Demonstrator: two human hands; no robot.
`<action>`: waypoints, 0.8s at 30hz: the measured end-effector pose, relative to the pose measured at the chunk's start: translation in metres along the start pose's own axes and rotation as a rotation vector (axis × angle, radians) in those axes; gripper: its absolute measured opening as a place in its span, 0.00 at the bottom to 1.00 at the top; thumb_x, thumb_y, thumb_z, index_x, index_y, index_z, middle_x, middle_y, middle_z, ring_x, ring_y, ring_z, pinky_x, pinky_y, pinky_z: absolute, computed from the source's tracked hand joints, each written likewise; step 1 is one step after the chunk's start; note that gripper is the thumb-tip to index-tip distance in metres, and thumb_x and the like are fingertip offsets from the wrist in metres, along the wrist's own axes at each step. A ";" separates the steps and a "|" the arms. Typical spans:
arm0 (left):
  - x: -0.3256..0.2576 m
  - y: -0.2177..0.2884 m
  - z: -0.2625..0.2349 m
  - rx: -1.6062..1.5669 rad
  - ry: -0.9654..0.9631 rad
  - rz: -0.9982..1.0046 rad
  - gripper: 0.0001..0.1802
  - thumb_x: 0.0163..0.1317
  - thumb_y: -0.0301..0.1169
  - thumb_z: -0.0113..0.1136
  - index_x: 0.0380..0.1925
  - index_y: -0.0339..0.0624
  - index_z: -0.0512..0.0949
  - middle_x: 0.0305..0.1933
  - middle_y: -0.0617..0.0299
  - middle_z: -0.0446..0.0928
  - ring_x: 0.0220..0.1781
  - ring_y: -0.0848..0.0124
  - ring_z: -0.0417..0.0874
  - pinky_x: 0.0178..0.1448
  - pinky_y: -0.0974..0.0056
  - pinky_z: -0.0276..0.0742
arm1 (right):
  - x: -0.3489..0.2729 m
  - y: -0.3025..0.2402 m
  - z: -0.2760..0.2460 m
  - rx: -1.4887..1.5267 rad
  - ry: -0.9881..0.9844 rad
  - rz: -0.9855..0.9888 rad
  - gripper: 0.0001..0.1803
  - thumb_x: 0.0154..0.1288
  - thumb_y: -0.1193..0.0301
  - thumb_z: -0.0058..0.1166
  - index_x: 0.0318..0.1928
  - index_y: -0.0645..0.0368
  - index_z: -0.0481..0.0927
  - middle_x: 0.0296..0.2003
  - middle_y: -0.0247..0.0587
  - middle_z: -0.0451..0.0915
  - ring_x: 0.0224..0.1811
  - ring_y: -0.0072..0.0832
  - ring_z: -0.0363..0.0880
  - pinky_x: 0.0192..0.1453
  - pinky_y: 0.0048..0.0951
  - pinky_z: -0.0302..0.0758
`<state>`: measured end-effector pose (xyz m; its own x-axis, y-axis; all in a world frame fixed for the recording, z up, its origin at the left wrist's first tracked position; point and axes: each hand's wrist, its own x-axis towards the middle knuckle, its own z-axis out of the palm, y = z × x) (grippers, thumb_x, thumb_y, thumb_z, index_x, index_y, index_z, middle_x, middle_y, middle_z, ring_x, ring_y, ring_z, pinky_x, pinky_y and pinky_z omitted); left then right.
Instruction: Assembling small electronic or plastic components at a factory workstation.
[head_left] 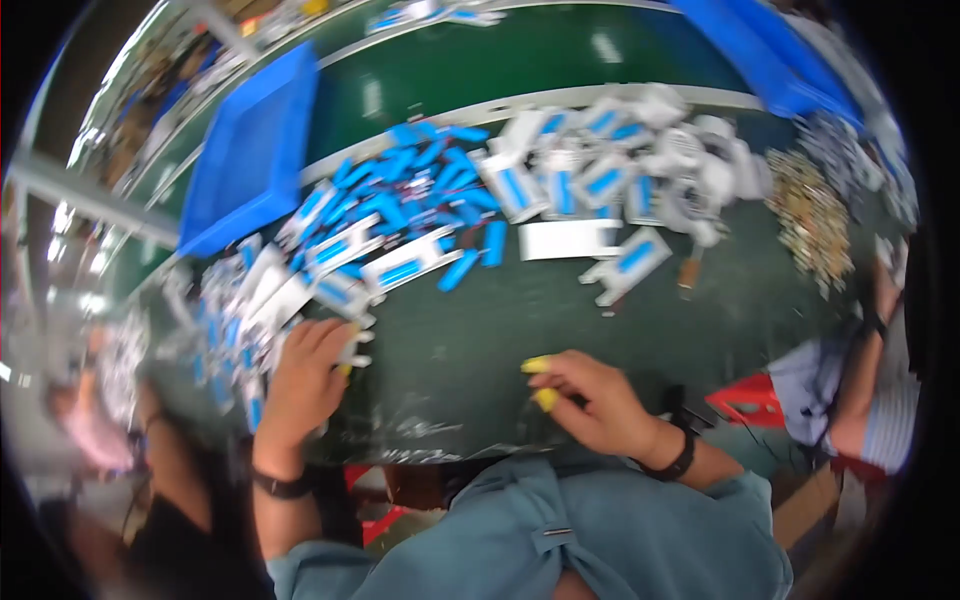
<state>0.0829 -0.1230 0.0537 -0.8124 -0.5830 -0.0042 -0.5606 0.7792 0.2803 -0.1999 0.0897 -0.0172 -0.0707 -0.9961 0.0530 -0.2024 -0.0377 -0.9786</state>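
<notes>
Workbench [450,350]: its dark green top is spanning the view; a blue tray [245,150] is standing at the far left, a blue bin [780,60] at the far right.
Piles: blue blocks [400,165] are lying loose left of centre; white casings [515,185] and round parts [680,150] are lying to their right; small metal pieces [810,220] are forming a mound farther right.
Left hand [303,385]: is showing its back, forearm rising steeply from the lower edge, fingers pointing away and bending rightward.
Left fingers: are lying close together at a white part; blur is hiding whether they are clamping it, so grip cannot be told.
White part [360,347]: is sitting at the left fingertips, beside the left pile, its prongs pointing right.
Right hand [600,410]: is pointing left over bare bench, forearm slanting in from the lower right.
Right fingers: thumb and forefinger, wearing yellow caps [545,399], are standing apart, bench showing between them.
Wrists: both are bearing dark bands [283,487].
</notes>
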 end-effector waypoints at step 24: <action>0.006 0.030 0.030 -0.632 0.145 -0.147 0.15 0.64 0.17 0.55 0.51 0.34 0.78 0.42 0.59 0.80 0.40 0.74 0.78 0.45 0.71 0.73 | 0.005 0.007 -0.224 0.412 0.523 0.302 0.10 0.71 0.65 0.53 0.47 0.56 0.77 0.35 0.30 0.81 0.33 0.16 0.80 0.26 0.12 0.68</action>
<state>0.0566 -0.0958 0.0334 -0.6800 -0.7326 0.0317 -0.4260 0.4298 0.7961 -0.4205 0.1021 0.0205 -0.5435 -0.8032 -0.2439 0.2763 0.1032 -0.9555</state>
